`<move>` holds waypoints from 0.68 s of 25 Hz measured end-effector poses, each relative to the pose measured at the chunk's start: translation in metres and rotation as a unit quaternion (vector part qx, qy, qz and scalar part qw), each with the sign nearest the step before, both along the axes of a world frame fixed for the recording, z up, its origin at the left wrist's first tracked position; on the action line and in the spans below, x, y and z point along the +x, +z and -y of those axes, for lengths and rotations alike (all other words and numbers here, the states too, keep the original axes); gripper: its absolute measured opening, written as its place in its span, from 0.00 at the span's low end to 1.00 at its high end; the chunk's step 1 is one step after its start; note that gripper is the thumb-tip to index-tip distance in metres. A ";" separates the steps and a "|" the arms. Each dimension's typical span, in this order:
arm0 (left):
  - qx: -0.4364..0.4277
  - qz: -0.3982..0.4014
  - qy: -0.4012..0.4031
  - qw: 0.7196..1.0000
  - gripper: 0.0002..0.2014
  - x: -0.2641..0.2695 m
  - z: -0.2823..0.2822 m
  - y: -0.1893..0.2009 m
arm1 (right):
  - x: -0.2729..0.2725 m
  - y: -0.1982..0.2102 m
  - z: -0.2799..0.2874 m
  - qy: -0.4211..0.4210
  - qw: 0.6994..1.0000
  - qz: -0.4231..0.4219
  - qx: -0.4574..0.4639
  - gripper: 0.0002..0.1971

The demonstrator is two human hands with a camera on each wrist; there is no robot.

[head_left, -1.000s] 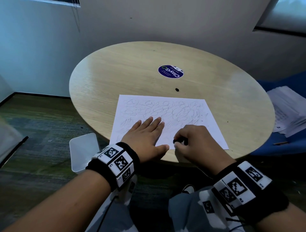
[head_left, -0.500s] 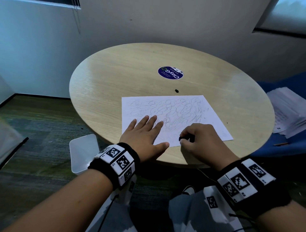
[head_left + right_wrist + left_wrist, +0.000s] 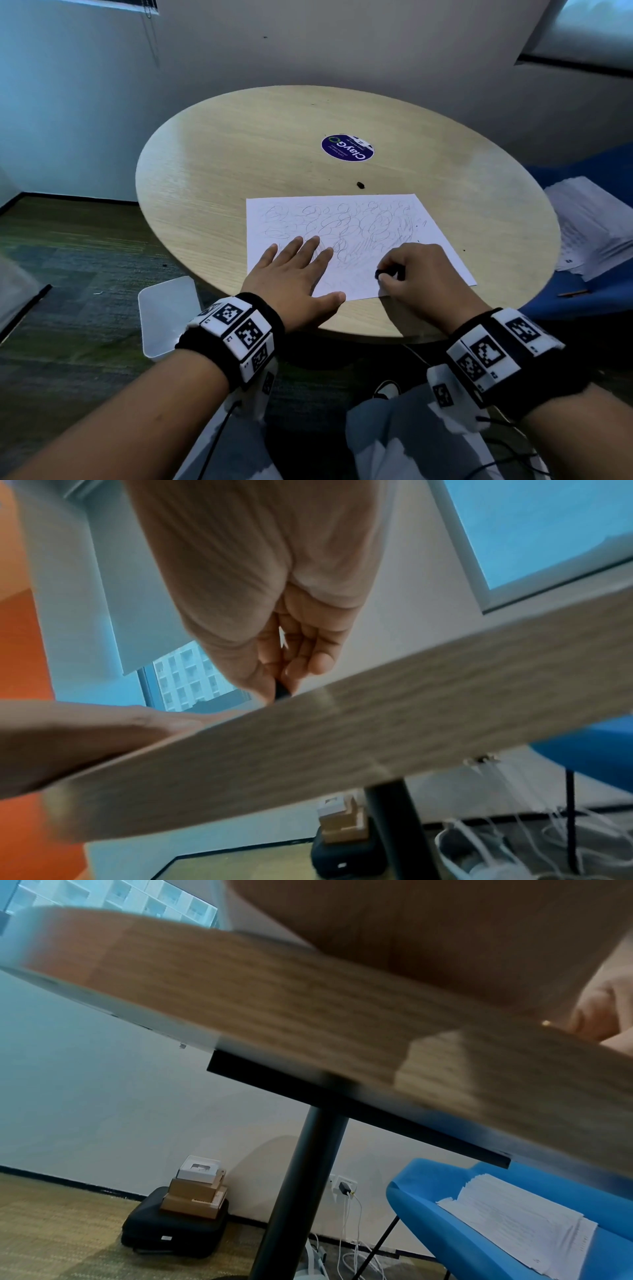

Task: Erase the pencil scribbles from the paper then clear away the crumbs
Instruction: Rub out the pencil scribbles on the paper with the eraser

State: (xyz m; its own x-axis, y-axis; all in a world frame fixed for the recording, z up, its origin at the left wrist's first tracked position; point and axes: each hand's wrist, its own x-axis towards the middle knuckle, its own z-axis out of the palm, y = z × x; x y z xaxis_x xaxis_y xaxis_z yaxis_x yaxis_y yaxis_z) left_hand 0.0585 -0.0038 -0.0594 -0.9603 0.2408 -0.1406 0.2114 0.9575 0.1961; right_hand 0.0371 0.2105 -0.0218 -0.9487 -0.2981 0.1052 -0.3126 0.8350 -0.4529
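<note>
Right hand [image 3: 423,274] is curled tight around a small black eraser [image 3: 384,273], pinched at the fingertips and pressed down on the lower right part of the paper [image 3: 428,219], close to the sheet's bottom edge. In the right wrist view the dark tip of it can just be made out between thumb and finger, down at the table edge. Left hand [image 3: 294,270] is laid flat with fingers spread on the lower left of the sheet, nothing gripped, just pinning it down.

The paper sits center-right in the head view on the round wooden table [image 3: 239,164], and the pencil scribbles [image 3: 342,222] look pretty much all there, so erasing is judged barely begun.

What could go wrong, probably:
- The sheet's right half isn't held by anything. If hard strokes are made away from the flat hand, the paper could get buckled or creased, maybe torn.
- The sheet's bottom edge is close to the table rim, so crumbs could easily be swept onto the floor or lap instead of being collected.
- With an eraser that small, the grip could be lost mid-stroke.
- A dark eraser might leave smears if pressed too lightly.

A dark speck [image 3: 360,185] lies above the sheet, below the blue sticker [image 3: 347,148]; what it is can't be told.
</note>
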 end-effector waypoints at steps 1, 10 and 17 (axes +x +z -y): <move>-0.001 0.001 0.000 1.000 0.39 0.000 0.000 0.000 | 0.001 0.000 0.000 0.002 1.000 0.001 0.003 0.04; 0.001 0.011 0.000 1.000 0.39 0.000 0.001 0.002 | 0.001 0.000 -0.005 -0.006 1.000 0.004 0.009 0.04; 0.000 -0.002 -0.017 1.000 0.40 0.000 -0.013 0.002 | 0.009 -0.003 -0.003 0.004 1.000 0.010 -0.001 0.05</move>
State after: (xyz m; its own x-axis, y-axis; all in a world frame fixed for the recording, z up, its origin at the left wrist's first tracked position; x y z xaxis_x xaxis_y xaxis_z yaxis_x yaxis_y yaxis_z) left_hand 0.0584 0.0094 -0.0569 -0.9523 0.2726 -0.1371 0.2437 0.9499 0.1959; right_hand 0.0464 0.2135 -0.0252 -0.9480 -0.3061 0.0870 -0.3107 0.8313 -0.4609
